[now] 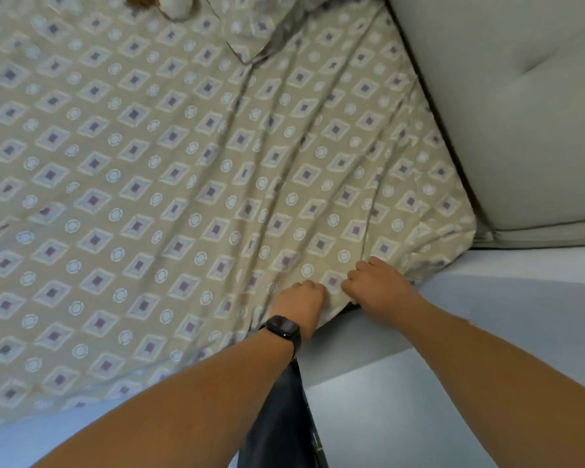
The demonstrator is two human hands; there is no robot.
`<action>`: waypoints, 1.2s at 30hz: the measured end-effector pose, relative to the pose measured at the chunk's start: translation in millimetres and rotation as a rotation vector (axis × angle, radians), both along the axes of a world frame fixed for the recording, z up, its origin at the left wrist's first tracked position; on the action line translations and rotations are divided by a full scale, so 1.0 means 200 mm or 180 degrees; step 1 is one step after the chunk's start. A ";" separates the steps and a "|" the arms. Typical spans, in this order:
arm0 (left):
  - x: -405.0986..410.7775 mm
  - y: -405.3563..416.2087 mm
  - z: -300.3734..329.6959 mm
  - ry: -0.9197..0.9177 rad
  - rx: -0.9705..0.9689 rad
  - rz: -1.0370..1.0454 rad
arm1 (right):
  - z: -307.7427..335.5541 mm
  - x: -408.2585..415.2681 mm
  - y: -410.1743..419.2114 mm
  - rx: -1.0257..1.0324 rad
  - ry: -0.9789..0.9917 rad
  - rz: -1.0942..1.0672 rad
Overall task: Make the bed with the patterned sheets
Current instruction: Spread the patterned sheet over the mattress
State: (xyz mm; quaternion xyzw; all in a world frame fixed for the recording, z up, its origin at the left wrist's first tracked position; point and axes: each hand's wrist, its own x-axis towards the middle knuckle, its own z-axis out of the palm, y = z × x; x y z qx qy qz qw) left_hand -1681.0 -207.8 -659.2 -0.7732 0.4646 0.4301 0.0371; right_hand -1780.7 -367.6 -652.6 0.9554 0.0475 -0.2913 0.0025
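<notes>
Both hands work the near edge of the patterned sheet [169,184], close to the mattress corner that meets the padded headboard [507,106]. The left hand [299,304], with a dark watch [282,329] on its wrist, has its fingers curled down over the sheet's edge and appears to grip it; the right hand [379,285], just beside it toward the corner, likewise curls its fingers into a bunch of fabric. The sheet covers the bed beyond the knuckles, and long creases fan away from the two hands toward a matching pillow [254,32] and a soft toy [174,5] at the far side. Whether the edge below the hands is tucked cannot be told, though a strip of pale mattress side [368,336] shows beneath the wrists. Risks, as judged: pulling from so narrow a hold would likely deepen the fanned creases rather than flatten them; a hard tug could drag the corner beyond the right hand off the mattress; and slack drawn toward the hands may shift the pillow.
</notes>
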 end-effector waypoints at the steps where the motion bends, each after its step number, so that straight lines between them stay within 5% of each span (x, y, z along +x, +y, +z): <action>1: -0.01 0.00 0.00 0.0142 0.0012 -0.0049 | -0.02 -0.03 0.00 0.0019 0.0006 0.0052; 7: -0.04 -0.10 0.00 0.0699 0.0254 -0.0509 | 0.00 -0.18 -0.03 -0.0107 0.1453 -0.0527; 12: -0.02 -0.22 -0.01 0.0640 0.0269 -0.0878 | -0.02 -0.14 -0.11 0.0295 0.1260 -0.1167; 15: 0.05 -0.25 0.01 0.0821 -0.0117 -0.0644 | 0.03 -0.11 -0.17 0.0715 0.0069 -0.2885; 18: 0.18 -0.35 0.00 0.0380 -0.0857 -0.0509 | 0.05 -0.07 -0.31 0.0361 -0.1346 -0.4908; 20: 0.25 -0.47 0.01 -0.0163 -0.1096 -0.0671 | 0.03 -0.05 -0.43 0.0358 -0.1034 -0.6246; 22: 0.31 -0.58 0.04 -0.0308 -0.0903 -0.0758 | -0.01 -0.06 -0.51 0.0276 -0.0543 -0.6891; 30: 0.34 -0.82 -0.06 -0.0416 -0.0018 -0.1494 | 0.01 -0.08 -0.69 -0.0183 0.0674 -0.4833; 36: 0.30 -0.83 -0.04 -0.0400 0.0124 -0.1461 | 0.04 -0.20 -0.75 -0.1681 0.1892 -0.3565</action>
